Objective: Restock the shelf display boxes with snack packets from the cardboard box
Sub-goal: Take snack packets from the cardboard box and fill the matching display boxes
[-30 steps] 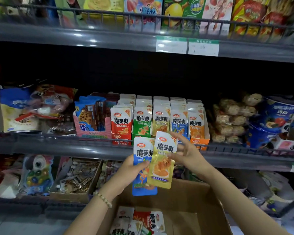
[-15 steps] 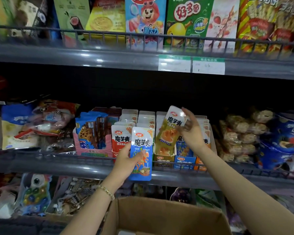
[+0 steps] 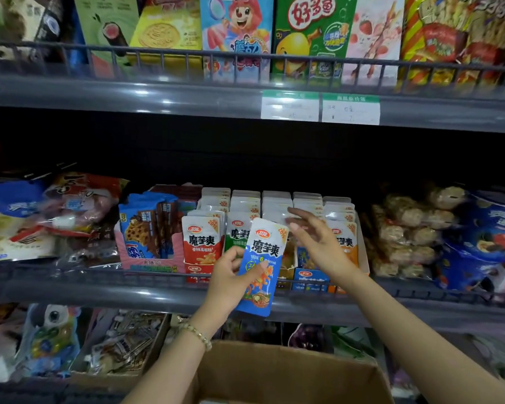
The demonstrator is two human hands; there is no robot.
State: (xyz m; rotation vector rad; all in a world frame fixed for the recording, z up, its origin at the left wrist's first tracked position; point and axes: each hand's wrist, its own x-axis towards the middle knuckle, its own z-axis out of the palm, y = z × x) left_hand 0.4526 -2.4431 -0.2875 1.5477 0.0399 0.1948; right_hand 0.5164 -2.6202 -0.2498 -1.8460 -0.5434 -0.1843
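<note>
My left hand [image 3: 231, 279] grips a blue snack packet [image 3: 261, 266] by its lower left edge and holds it upright before the middle shelf. Behind it stand the display boxes: a red one [image 3: 202, 246], a green one [image 3: 237, 233], a blue one [image 3: 309, 277] and an orange one [image 3: 346, 243], each with rows of packets. My right hand [image 3: 318, 243] hovers over the yellow and blue rows with fingers spread and holds nothing. The cardboard box [image 3: 289, 371] shows its rim at the bottom; its inside is out of sight.
A wire rail [image 3: 164, 272] runs along the middle shelf's front edge. A pink box of cookie packs [image 3: 146, 228] stands left of the display boxes, wrapped buns [image 3: 411, 228] to their right. Boxed snacks fill the upper shelf behind its rail. Price tags [image 3: 319, 107] hang from its edge.
My right hand has let go of the yellow packet into its row and now hangs open. My left hand has raised the blue packet a little to the right. The view tilted upward.
</note>
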